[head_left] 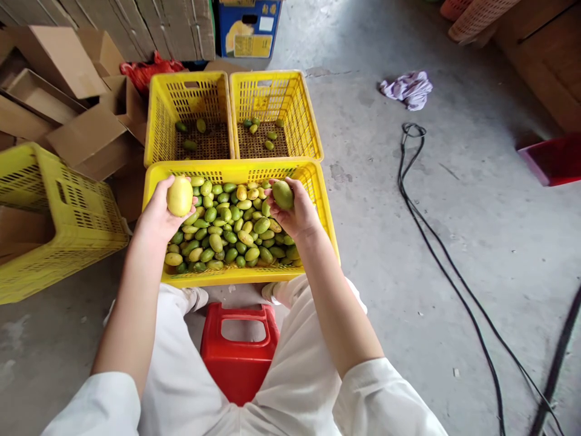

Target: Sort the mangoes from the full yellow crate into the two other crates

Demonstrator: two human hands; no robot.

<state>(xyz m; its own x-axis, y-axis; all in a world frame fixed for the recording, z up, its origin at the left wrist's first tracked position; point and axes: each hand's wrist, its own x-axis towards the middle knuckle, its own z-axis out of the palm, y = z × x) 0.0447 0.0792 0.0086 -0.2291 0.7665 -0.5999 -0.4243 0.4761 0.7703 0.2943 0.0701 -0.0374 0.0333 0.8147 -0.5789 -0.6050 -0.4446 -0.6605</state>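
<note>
A seated person's left hand (pixel 158 215) grips a yellow fruit (pixel 180 195), the right hand (pixel 297 212) a green fruit (pixel 282 194), above the full crate (pixel 327 212); two far crates (pixel 227 103) hold only a few fruits each.

White short sleeves (pixel 376 393) rolled above elbows, bare forearms, white trousers (pixel 181 363), white shoes (pixel 196 298).
</note>
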